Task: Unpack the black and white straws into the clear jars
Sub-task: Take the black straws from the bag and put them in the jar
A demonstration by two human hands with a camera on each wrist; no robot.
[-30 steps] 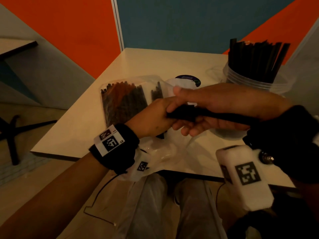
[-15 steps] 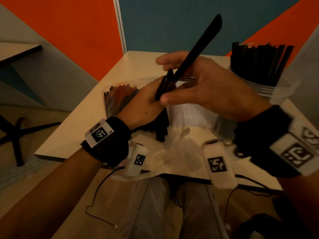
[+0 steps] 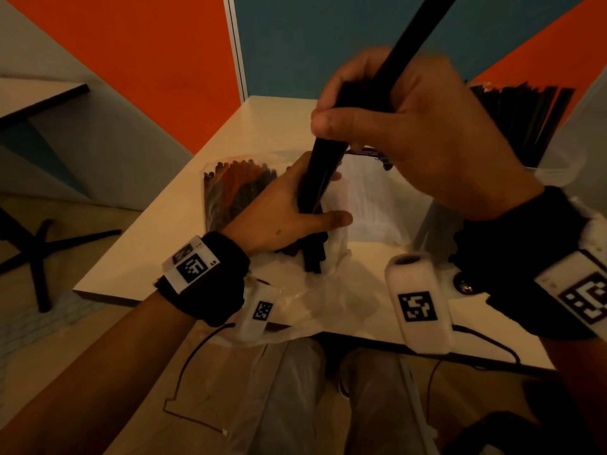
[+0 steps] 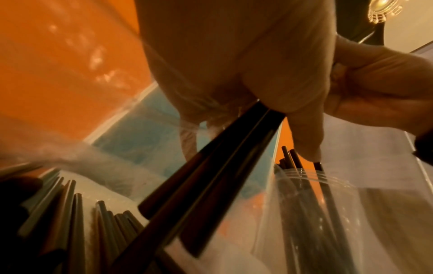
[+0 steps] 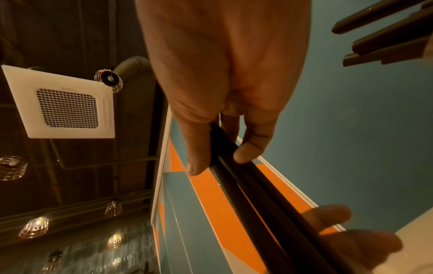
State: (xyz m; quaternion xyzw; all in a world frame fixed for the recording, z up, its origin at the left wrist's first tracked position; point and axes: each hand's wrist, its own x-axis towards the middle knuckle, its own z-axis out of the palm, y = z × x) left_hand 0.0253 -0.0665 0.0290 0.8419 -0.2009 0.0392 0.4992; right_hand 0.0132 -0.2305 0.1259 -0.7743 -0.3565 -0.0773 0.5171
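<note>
Dim warm light from caged ceiling lamps (image 5: 34,227), motion blur, wide-angle edge distortion.

No word, brand or number can be read anywhere. The only signs are black-and-white square coded markers: one on the white tag of the black left wristband (image 3: 191,268), one on each white camera housing (image 3: 417,307) below the wrists, and one on the right wristband's tag (image 3: 584,298). A dark round label (image 3: 368,152) behind the hands is too blurred to read.

Seeing black straw bundle (image 3: 387,83) running off top edge of head view. Right hand (image 3: 420,133) motion-blurring, covering part of bundle. Clear jar (image 3: 558,165) getting cropped at right edge; base hidden behind wrist.
</note>
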